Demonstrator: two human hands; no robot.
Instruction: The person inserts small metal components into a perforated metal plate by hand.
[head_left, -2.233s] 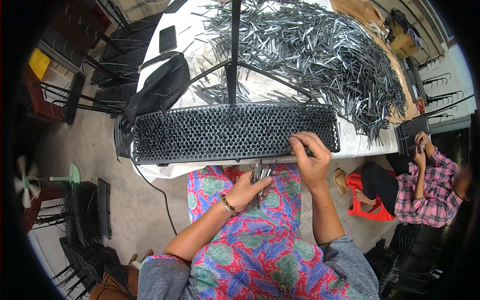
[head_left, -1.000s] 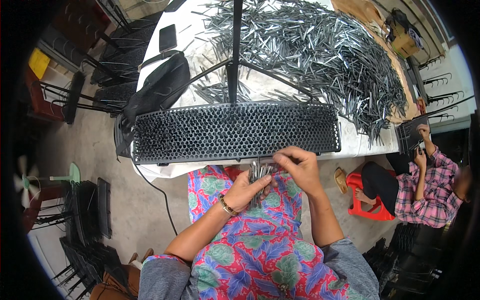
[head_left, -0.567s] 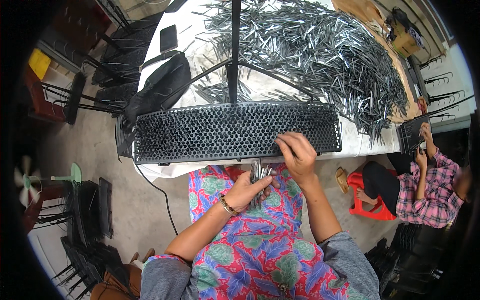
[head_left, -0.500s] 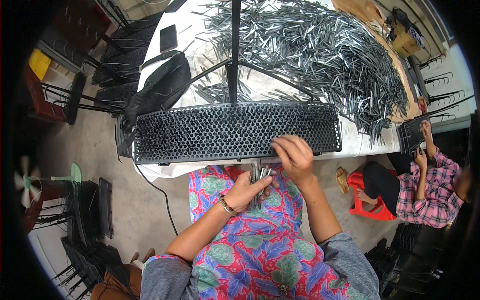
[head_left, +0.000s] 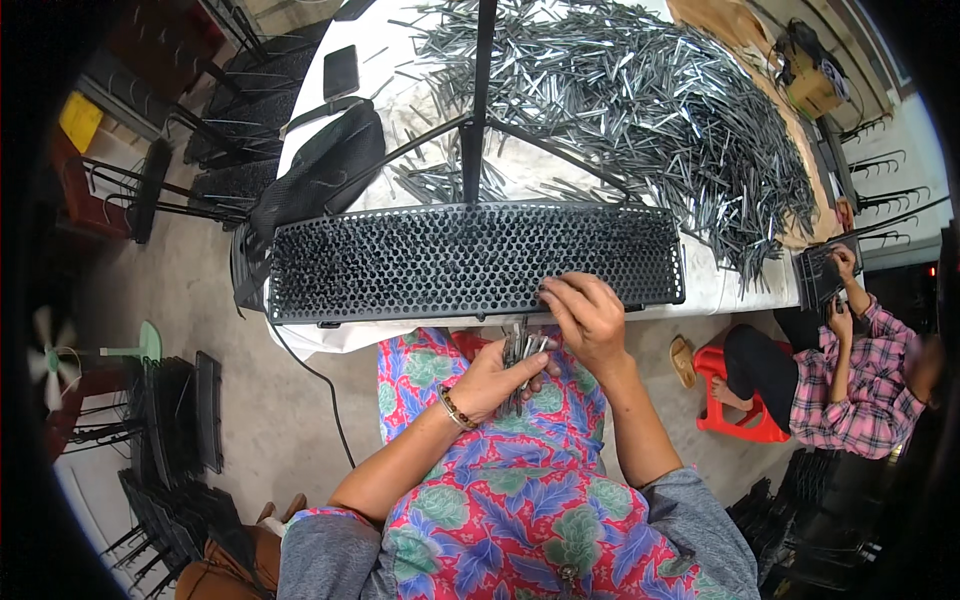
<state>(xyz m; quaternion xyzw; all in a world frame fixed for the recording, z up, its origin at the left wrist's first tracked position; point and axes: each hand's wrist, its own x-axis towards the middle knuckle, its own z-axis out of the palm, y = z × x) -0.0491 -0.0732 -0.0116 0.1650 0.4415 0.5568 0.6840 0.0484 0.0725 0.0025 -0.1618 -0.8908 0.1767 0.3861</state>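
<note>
Dark strips (head_left: 517, 350), one bunch, uncountable, just below frame centre, gripped in left hand (head_left: 492, 380). Right hand (head_left: 590, 318): fingers drawn narrow over one perforated black panel (head_left: 450, 260), mid-frame; can't tell if pinching anything. Farther: one strip heap (head_left: 620, 100), upper right; one phone (head_left: 341, 73), upper left.

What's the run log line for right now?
left hand: gripping dark strips | right hand: at perforated panel | strip pile: on table
</note>
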